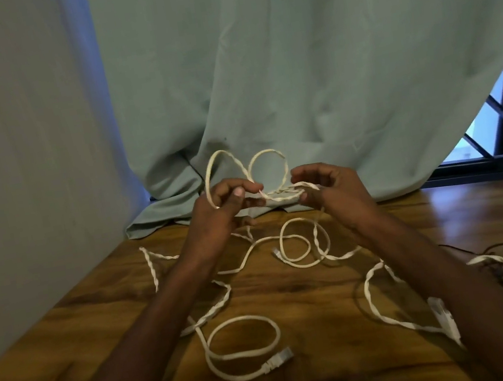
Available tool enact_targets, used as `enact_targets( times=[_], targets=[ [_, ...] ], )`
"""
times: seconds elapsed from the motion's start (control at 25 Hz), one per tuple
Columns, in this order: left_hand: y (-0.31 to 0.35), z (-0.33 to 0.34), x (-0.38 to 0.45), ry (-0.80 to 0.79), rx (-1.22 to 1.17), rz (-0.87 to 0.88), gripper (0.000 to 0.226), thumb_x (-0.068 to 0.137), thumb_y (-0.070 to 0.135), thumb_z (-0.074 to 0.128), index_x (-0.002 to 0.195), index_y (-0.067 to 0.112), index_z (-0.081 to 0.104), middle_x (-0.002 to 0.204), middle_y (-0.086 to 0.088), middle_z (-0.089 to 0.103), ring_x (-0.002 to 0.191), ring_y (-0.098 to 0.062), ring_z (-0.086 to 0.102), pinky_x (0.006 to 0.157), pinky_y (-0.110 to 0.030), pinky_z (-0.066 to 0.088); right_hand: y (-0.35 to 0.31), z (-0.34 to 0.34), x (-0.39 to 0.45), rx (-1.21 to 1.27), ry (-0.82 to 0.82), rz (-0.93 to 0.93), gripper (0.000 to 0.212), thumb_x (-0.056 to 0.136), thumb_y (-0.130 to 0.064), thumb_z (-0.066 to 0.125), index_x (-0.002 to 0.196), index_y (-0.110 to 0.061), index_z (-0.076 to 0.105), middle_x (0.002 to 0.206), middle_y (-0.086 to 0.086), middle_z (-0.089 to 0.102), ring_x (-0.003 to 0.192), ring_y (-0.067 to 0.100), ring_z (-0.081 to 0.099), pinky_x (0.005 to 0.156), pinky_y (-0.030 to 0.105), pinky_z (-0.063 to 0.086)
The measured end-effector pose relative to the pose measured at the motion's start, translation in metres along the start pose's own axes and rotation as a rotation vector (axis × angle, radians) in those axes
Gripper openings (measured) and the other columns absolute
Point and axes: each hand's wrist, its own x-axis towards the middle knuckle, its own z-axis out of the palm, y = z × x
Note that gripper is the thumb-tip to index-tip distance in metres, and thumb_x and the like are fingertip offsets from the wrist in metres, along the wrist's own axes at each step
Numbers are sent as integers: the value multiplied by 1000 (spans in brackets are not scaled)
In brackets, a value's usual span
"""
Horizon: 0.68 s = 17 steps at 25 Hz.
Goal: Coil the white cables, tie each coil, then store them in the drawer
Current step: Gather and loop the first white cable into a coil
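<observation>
Above wooden table (cable-strewn), both hands' fingers pinch white cable loops.

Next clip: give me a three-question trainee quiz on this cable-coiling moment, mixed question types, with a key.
1. True or false: both hands grip the same raised white flat cable.
2. Where does the white cable's plug end nearest the camera lie?
A. on the brown wooden table
B. in the left hand
C. on the pale green curtain
3. Fill in: the loops held up between the left hand and the right hand number ____.

Key: 1 true; 2 A; 3 two.
</observation>
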Motion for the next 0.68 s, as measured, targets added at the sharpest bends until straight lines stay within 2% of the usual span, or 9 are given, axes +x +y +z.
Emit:
enact_targets(
  times=[0.08, 0.16, 0.24, 0.32, 0.4, 0.48, 0.56, 0.64, 0.68],
  targets=[
    [-5, -10, 1, -88, -72, 0, 23, 108, 10, 48, 113, 2, 69, 116, -18, 74, 108, -33, 73, 81, -41, 59, 0, -7, 4, 109, 155, 134, 27, 88, 13, 68, 107, -5, 76, 96, 12, 76, 89, 25, 74, 90, 39, 62],
    [-16, -18, 1, -167, 174, 35, 20, 106, 12, 55, 110, 12, 75, 109, -9, 77, 104, -26, 73, 88, -41, 59, -4, -12, 8, 435, 232, 307, 15, 94, 11, 61, 101, 4, 72, 86, 18, 71, 73, 23, 74, 83, 37, 64],
    [-31, -18, -2, -264, 584, 106, 19, 94, 18, 68, 105, 32, 74, 107, 8, 74, 102, -12, 69, 89, -36, 54, -9, -13, 9, 730, 158, 392, 20, 99, 9, 51, 97, 2, 69, 85, 17, 74, 69, 23, 77, 71, 29, 64],
    [-42, -17, -4, -414, 900, 83, 41, 83, 14, 75, 116, 38, 68, 119, 11, 64, 111, -10, 59, 94, -34, 48, -14, -13, 7, 836, 21, 384, 31, 101, 5, 45, 101, -6, 74, 95, 10, 80, 81, 22, 79, 65, 25, 59],
    [-44, -16, -5, -519, 1044, -12, 57, 82, 11, 81, 132, 31, 62, 135, 8, 54, 127, -12, 48, 109, -34, 42, -17, -15, 7, 980, -42, 357, 37, 101, 3, 46, 96, -6, 81, 105, 11, 79, 92, 26, 79, 79, 27, 61],
    [-37, -14, -2, -368, 924, 11, 51, 89, 11, 77, 135, 28, 61, 136, 6, 56, 127, -12, 51, 113, -39, 44, -20, -16, 5, 1069, -89, 339, 37, 102, 3, 47, 94, -2, 82, 107, 16, 78, 97, 30, 78, 92, 32, 58],
    [-14, -7, 4, -43, 539, -28, 25, 102, 29, 64, 127, 26, 65, 125, 3, 67, 115, -12, 63, 104, -42, 53, -22, -12, 3, 909, -131, 300, 31, 103, 0, 46, 104, -5, 77, 102, 14, 79, 94, 27, 78, 80, 28, 61],
    [11, 4, 18, 77, 116, -208, 45, 98, 58, 53, 116, 20, 69, 113, -6, 74, 104, -18, 70, 93, -41, 57, -20, -4, 0, 629, -128, 219, 25, 104, -2, 48, 109, -9, 72, 93, 8, 77, 85, 21, 73, 65, 24, 57],
    [19, 10, 25, 62, 73, -257, 57, 92, 67, 51, 112, 17, 70, 109, -8, 76, 100, -20, 72, 89, -42, 57, -19, -1, -2, 511, -118, 179, 25, 103, -2, 50, 110, -9, 72, 92, 6, 76, 81, 19, 70, 59, 23, 54]
  ],
)
